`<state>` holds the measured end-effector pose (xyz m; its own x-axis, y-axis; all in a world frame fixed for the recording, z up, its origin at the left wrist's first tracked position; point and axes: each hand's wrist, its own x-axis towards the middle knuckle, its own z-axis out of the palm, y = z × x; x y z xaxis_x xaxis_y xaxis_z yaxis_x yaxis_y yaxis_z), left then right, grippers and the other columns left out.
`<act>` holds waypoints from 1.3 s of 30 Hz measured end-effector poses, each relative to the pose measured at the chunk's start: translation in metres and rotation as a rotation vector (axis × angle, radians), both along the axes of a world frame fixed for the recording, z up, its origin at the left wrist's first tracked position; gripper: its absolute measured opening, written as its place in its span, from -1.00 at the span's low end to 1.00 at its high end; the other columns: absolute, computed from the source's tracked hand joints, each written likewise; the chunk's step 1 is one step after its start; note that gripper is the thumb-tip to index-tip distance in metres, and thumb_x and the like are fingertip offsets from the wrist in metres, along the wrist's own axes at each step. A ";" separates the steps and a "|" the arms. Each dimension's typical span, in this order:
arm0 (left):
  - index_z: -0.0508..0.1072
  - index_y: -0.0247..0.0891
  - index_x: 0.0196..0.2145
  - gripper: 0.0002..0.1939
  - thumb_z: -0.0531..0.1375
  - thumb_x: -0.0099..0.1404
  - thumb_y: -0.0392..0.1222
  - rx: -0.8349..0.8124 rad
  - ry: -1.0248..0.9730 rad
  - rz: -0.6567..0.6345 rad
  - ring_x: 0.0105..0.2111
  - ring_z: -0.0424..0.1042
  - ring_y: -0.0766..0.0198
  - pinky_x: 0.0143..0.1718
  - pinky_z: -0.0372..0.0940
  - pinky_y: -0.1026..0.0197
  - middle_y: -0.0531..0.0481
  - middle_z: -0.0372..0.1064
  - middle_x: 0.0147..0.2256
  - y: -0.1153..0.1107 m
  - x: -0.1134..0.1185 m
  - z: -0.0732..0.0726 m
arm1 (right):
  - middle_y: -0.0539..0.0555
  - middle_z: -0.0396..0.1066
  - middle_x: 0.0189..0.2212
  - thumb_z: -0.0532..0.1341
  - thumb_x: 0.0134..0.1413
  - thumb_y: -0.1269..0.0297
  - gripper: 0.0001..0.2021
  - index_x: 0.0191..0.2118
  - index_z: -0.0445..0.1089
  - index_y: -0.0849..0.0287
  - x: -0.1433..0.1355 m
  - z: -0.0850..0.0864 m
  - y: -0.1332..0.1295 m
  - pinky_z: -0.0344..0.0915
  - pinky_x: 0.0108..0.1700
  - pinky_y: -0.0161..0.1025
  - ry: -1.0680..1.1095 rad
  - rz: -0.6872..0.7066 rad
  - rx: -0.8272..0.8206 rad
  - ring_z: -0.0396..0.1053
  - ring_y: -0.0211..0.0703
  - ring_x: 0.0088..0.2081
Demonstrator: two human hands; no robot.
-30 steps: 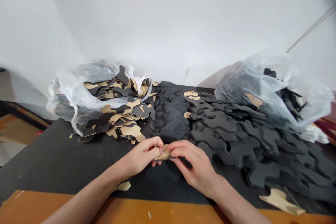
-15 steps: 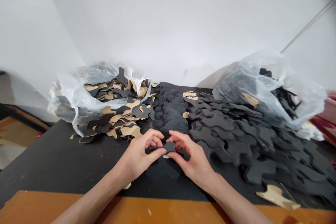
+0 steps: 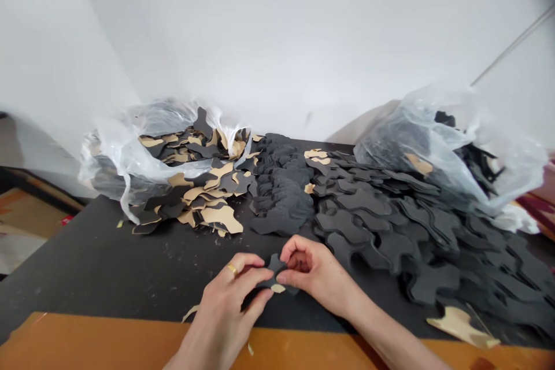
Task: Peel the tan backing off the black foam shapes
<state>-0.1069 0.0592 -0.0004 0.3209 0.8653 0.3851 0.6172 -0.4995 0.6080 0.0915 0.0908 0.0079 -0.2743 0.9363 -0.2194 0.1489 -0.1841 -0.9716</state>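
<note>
1. L hand (image 3: 232, 303), w/ gold ring (image 3: 232, 269): thumb & fingertips pinching left part of small dk pc (image 3: 276, 263).
2. R hand (image 3: 318, 274): fingers curled, thumb tip on the dk pc, index tip by its far lobe; can't tell if they pinch it.
3. The dk pc: btwn both hands, near-ctr, above blk table (image 3: 130, 266). Tan bit (image 3: 278, 288) at its near side, next to L thumb.
4. Row (image 3: 284, 185) of overlapping dk shapes runs from ctr to far side, beyond hands.
5. Far left: open clear bag (image 3: 117, 150) w/ tan & dk shapes; similar heap (image 3: 217, 214) just in front.
6. Right: big pile (image 3: 385, 243) of dk shapes; tan scrap (image 3: 459, 324) at its near edge.
7. Far right: 2nd bag (image 3: 403, 133), clear, dk shapes inside; white wad (image 3: 515, 218) nearby.
8. Near edge: orange board (image 3: 108, 341), partly under L forearm. Pale wall (image 3: 277, 40) at far side.
</note>
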 end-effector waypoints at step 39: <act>0.51 -0.12 -0.12 -0.66 -0.04 0.44 -0.31 0.106 0.145 -0.001 -0.31 0.51 0.23 -0.28 0.54 0.22 -0.07 0.48 -0.20 0.000 0.000 -0.006 | 0.23 0.42 -0.25 0.16 0.12 0.56 -0.75 -0.07 0.42 0.35 0.008 -0.005 -0.026 0.51 -0.29 -0.14 -0.671 0.119 0.977 0.40 -0.03 -0.29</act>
